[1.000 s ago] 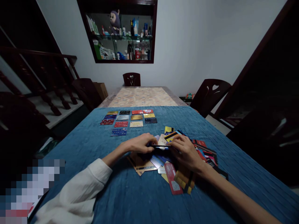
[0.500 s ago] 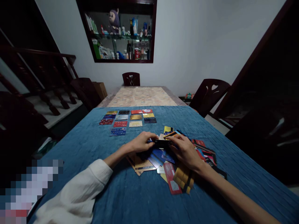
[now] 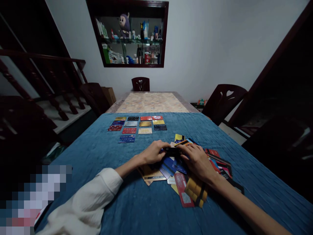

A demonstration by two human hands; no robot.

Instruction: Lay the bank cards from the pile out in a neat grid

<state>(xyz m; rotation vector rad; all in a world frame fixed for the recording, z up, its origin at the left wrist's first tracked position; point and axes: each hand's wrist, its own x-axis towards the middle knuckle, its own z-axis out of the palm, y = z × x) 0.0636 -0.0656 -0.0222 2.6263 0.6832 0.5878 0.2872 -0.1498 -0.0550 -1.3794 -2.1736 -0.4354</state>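
Note:
A black card (image 3: 171, 151) is held between my two hands, just above a loose pile of cards. My left hand (image 3: 156, 152) pinches its left end, and my right hand (image 3: 195, 160) grips the right end with the fingers bent over it. Below and around them lie blue cards (image 3: 168, 167), an orange card (image 3: 154, 176), a red card (image 3: 182, 191) and a gold card (image 3: 197, 190). More cards, red and black, fan out past my right hand, which partly covers the pile. Further off, bank cards lie in rows, among them a blue card (image 3: 127, 139) and a cream card (image 3: 145, 131).
A blue cloth (image 3: 93, 156) covers the near part of the table; beyond it a patterned tabletop (image 3: 151, 101) shows. Chairs stand around, one at the right (image 3: 223, 101). A wall cabinet (image 3: 133, 66) holds bottles and a plush toy. Something pixelated lies at lower left.
The whole view has shifted slightly, so everything appears a little further right. Both hands keep their hold on the black card, which looks barely changed in tilt.

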